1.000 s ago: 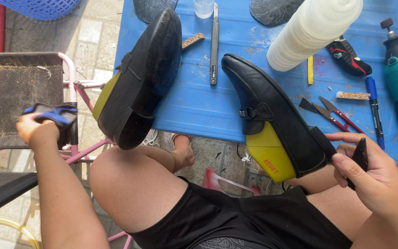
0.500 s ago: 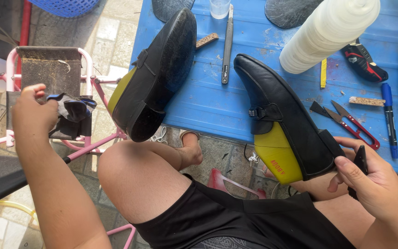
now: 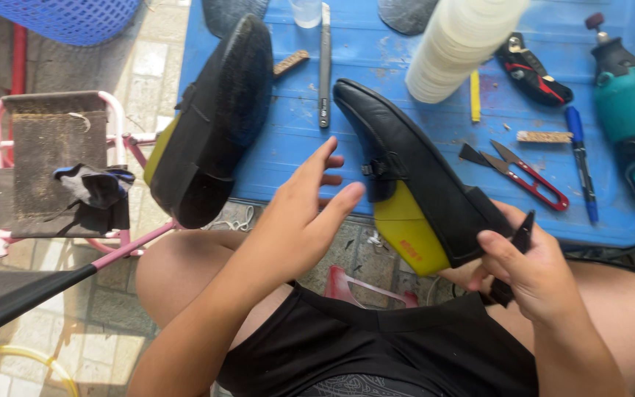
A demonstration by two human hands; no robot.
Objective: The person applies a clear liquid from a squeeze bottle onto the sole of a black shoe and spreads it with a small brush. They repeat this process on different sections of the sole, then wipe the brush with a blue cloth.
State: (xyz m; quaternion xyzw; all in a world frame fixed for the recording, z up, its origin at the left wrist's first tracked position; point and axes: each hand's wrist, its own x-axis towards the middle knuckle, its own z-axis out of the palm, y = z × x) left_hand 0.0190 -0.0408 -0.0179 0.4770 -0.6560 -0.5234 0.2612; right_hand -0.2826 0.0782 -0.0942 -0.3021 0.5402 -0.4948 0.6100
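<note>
Okay, quick rundown from closest to farthest.

Right hand (image 3: 527,276): closed around a small dark tool (image 3: 521,237) with a thin blade-like tip, right at the heel end of the near shoe (image 3: 417,184). Can't tell exactly what the tool is.

Left hand (image 3: 299,213): open, fingers spread, holding nothing, hovering just left of that shoe and not touching it.

Near shoe: black leather loafer with a strap and buckle across the top, yellow lining showing at the heel. It lies tilted on its side, toe on the blue surface (image 3: 295,132), heel hanging over the front edge above the lap.

Progress: my guess is sole or heel work, somewhere in the middle. The leather looks clean, and I can't see any fresh glue or a loose part from here, so what's left is hard to call.

Second shoe (image 3: 211,125): same kind, flipped sole-up, leaning over the left edge of the surface. The sole looks dull and roughened, maybe already sanded. Nobody's touching it.

Stool (image 3: 53,162): pink-framed, off to the left, with a dark glove (image 3: 97,187) lying on it.

Farther back on the surface: red-handled snips (image 3: 527,173), a blue pen (image 3: 578,158), a long metal file (image 3: 325,62), a white stack of cups (image 3: 461,48) and a teal rotary tool (image 3: 630,110).
</note>
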